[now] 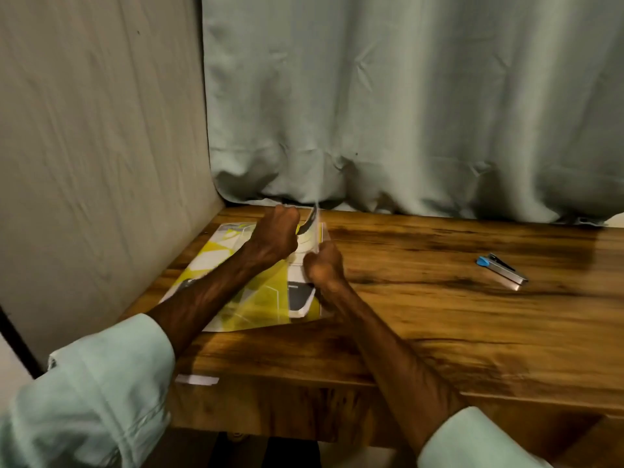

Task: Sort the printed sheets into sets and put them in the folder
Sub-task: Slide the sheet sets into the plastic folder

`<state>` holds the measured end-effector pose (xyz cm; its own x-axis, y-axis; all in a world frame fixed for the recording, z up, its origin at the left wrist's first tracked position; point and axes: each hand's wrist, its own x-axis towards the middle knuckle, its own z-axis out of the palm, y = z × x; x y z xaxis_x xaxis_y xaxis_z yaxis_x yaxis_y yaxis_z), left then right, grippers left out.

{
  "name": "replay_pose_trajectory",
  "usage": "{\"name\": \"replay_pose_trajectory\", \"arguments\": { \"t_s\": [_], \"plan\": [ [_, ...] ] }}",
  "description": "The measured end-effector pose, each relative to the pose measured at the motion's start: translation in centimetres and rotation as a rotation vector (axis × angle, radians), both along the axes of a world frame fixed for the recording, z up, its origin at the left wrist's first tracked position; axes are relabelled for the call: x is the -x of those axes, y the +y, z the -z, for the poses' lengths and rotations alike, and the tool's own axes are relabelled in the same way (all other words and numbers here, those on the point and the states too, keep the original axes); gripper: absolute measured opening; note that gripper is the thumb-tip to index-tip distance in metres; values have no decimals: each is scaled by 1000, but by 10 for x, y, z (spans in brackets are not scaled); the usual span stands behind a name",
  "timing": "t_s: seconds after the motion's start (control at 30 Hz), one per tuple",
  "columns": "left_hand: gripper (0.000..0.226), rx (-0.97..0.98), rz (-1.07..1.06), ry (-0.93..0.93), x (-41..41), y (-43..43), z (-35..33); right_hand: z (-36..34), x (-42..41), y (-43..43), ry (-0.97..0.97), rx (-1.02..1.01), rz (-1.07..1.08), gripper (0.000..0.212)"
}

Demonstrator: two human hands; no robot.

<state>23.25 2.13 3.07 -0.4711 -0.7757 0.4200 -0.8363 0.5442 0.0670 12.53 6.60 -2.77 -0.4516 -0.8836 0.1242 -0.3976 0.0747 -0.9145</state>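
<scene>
A yellow-and-white patterned folder (216, 255) lies flat on the left part of the wooden table (422, 319). Above it I hold a thin stack of printed sheets (315, 228) upright on edge, seen almost edge-on. My left hand (275, 236) grips the far upper part of the stack. My right hand (324, 265) grips its near lower edge. A white sheet with a dark printed block (300, 295) lies on the folder just under my right hand. The image is blurred around the hands.
A stapler with a blue end (503, 266) lies on the table to the right. A pale green curtain (405, 113) hangs along the table's back edge and a grey fabric panel (101, 163) stands along its left side. A white label (197, 380) sticks to the front edge.
</scene>
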Motion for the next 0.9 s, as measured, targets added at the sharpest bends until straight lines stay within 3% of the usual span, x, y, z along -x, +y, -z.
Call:
{"name": "replay_pose_trajectory", "arguments": {
  "t_s": [0.2,0.33,0.5,0.57,0.63,0.9],
  "plan": [
    [52,27,-18,38,-3,0,3,-8,-8,-2,52,-10,-83,31],
    [52,44,-39,51,-4,-2,2,-9,1,-8,-16,-10,-1,18],
    [49,39,-64,50,-3,-1,1,28,14,-70,-87,-116,-19,36],
    [33,36,-57,44,-4,1,2,10,-3,-52,-69,-125,-19,37],
    [5,46,-59,52,-5,2,1,-6,-17,-35,-27,-112,-20,36],
    [17,65,-67,77,-3,0,3,-19,-14,-36,301,-159,-178,21]
  ]
}}
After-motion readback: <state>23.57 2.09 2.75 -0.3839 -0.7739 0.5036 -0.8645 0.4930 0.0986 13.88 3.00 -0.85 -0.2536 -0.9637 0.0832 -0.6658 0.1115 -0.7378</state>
